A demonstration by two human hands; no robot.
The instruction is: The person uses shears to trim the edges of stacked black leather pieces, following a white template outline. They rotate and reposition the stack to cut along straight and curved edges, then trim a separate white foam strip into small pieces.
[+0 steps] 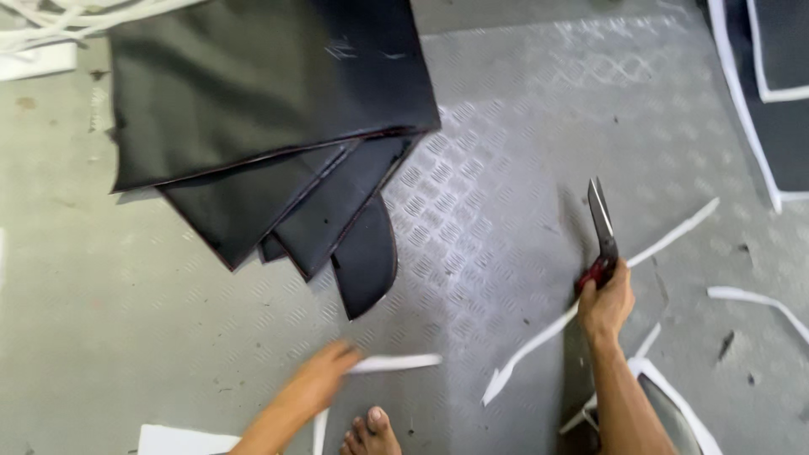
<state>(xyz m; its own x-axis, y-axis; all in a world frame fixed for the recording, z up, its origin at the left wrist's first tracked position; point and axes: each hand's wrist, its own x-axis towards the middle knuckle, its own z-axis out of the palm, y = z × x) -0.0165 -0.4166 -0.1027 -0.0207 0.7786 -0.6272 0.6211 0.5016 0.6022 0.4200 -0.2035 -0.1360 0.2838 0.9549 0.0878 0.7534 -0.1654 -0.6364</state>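
My right hand grips the red handles of a pair of scissors, blades pointing up and away over the metal floor. My left hand is blurred with motion and holds one end of a short white strip low over the floor. A stack of black sheets with thin red edges lies fanned out at the upper left, apart from both hands. A long white strip runs diagonally across the floor behind my right hand.
The floor is grey checker plate. My bare foot shows at the bottom edge. White offcuts lie at the right, and black pieces with white borders fill the upper right corner. A white-edged dark piece lies by my right forearm.
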